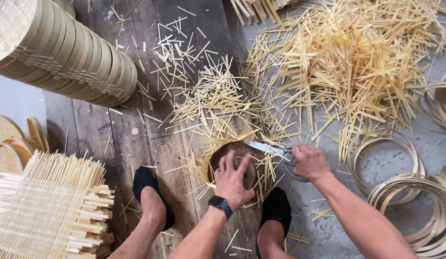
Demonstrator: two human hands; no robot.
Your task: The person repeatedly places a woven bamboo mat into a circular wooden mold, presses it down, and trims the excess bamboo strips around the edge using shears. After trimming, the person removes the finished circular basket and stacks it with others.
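My left hand [234, 178], with a black watch on the wrist, presses flat on a round brown disc [232, 149] that lies over a woven bamboo piece [204, 168] on the wooden floor. Bamboo strip ends stick out around the disc's rim. My right hand [308, 162] grips the handles of metal scissors [262, 147], whose blades point left along the disc's upper edge among the strip ends. My feet in black shoes rest on either side below the disc.
A big heap of cut bamboo slivers [348, 62] spreads above and right. A stack of round bamboo frames [74, 52] lies top left. Woven bamboo mats [45, 211] are stacked bottom left. Loose bamboo hoops [415, 192] lie at right.
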